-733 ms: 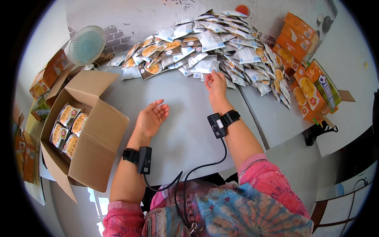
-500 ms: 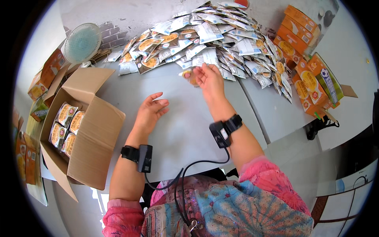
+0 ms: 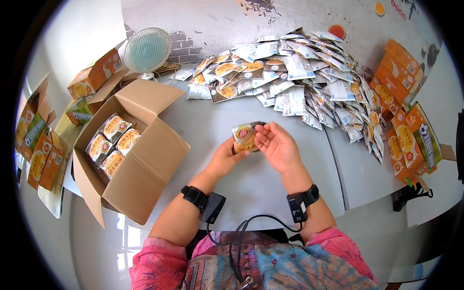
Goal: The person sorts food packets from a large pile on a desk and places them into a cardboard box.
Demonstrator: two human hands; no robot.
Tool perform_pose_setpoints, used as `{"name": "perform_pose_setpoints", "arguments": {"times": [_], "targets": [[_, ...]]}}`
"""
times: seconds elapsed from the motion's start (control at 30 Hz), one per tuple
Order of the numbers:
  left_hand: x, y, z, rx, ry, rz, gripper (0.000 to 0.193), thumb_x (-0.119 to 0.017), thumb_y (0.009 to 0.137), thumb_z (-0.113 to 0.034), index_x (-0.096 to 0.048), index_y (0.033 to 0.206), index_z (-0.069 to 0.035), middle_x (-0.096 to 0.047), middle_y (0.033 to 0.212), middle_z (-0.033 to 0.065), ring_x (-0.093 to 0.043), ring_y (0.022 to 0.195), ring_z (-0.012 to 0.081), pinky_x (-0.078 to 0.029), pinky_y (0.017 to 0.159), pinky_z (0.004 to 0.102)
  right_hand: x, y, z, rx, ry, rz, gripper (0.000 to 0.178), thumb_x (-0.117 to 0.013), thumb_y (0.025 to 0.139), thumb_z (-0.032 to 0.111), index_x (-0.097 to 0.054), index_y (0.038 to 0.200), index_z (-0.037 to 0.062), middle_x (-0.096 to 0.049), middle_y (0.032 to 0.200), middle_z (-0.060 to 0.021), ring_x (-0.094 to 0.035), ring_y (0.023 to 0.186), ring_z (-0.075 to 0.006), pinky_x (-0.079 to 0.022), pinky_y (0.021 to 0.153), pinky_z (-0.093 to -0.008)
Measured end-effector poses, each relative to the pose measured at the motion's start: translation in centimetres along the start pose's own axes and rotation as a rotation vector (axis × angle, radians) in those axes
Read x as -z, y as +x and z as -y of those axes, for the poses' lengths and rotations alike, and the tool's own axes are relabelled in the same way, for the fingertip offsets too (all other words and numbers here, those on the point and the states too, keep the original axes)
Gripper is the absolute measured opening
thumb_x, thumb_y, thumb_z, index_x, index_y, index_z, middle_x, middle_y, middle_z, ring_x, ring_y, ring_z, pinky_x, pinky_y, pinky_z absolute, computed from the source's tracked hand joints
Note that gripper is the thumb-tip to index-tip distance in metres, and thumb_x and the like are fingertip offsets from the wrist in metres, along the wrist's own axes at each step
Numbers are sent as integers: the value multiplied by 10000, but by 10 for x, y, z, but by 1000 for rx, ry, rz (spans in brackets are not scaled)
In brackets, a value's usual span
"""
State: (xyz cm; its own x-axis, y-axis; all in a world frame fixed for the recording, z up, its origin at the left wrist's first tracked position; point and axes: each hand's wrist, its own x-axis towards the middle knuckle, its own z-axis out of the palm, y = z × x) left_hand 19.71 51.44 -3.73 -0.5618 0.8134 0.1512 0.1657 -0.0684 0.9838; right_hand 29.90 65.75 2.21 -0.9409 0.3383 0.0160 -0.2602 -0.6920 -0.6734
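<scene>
Between both hands, above the grey table (image 3: pixel 270 174), is a small flat packet (image 3: pixel 245 137) with an orange and brown print. My left hand (image 3: pixel 227 155) grips its lower left edge. My right hand (image 3: pixel 276 146) holds its right side, palm up with fingers curled. A large heap of similar silver and orange packets (image 3: pixel 290 77) lies across the far side of the table. To my left stands an open cardboard box (image 3: pixel 126 153) with several packets (image 3: pixel 112 144) stacked on edge inside. Black bands with cables sit on both wrists.
A small white fan (image 3: pixel 147 50) stands at the far left of the table. Orange cartons (image 3: pixel 403 121) are stacked and flattened along the right edge. More orange and green cartons (image 3: pixel 41 145) lie beyond the open box on the left.
My right hand drew a packet back from the heap toward my body. My left hand rose from the table and took hold of the same packet.
</scene>
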Motion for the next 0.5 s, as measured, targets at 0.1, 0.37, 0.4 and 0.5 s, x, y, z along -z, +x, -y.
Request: {"name": "perform_pose_setpoints", "arguments": {"times": [0.1, 0.37, 0.4, 0.5], "targets": [[-3, -2, -9, 133, -177, 22, 404, -581, 831, -64, -421, 1201, -50, -582, 1062, 36, -549, 874, 94, -479, 671, 270, 19, 7, 5, 194, -109, -39, 162, -549, 876, 217, -567, 868, 56, -622, 918, -91, -595, 791, -159, -475, 754, -286], [-6, -5, -22, 140, -421, 74, 442, -570, 831, -49, -398, 1238, -36, -551, 1147, 58, -538, 995, 139, -455, 798, 268, 15, 11, -2, 143, -326, -148, 311, -538, 885, 299, -574, 1080, 60, -593, 1032, -29, -539, 940, -100, -421, 802, -242], [-6, -5, -24, 156, -402, 97, 452, -575, 828, -53, -396, 1243, -32, -547, 1153, 60, -530, 1021, 145, -445, 829, 275, 15, 11, -6, 124, -309, -129, 347, -520, 895, 299, -567, 1092, 17, -599, 1011, -52, -557, 931, -119, -447, 807, -265], [-5, -7, -26, 178, -275, 166, 443, -567, 845, -101, -397, 1246, -19, -542, 1155, 65, -508, 1072, 160, -418, 892, 299, 13, 11, -11, 131, -211, -72, 361, -506, 903, 282, -561, 1067, -35, -604, 988, -86, -578, 901, -139, -473, 807, -308]]}}
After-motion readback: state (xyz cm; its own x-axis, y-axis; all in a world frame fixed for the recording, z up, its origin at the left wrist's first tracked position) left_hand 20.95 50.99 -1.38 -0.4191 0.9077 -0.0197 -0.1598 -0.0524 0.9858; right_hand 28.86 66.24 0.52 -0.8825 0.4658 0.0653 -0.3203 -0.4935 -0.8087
